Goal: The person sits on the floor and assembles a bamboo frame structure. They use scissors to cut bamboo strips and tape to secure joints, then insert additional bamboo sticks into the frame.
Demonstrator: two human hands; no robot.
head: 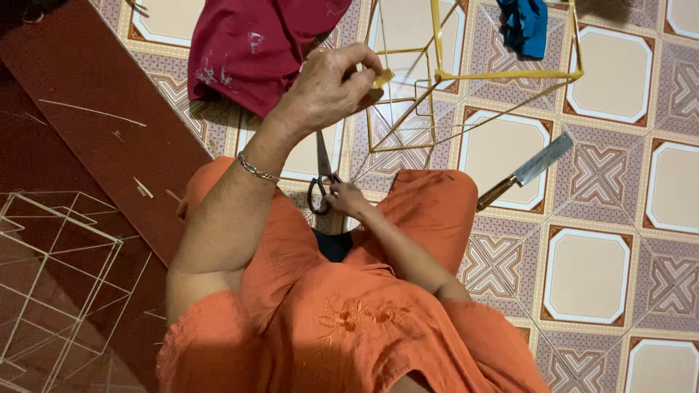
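My left hand (328, 87), a silver bracelet on its wrist, is raised and pinches a small yellow piece (382, 77) against a bar of a yellow stick frame (502, 74) standing on the tiled floor. Lower down, my right hand (346, 197) grips the black handles of a pair of scissors (320, 191). The blades point up and run behind my left wrist. My orange-clad lap and knee (429, 207) lie beneath both hands.
A cleaver with a wooden handle (528, 171) lies on the tiles to the right. A maroon cloth (247, 44) and a blue cloth (524, 25) lie at the top. A dark red board (87, 109) and a pale stick frame (58, 276) are at the left.
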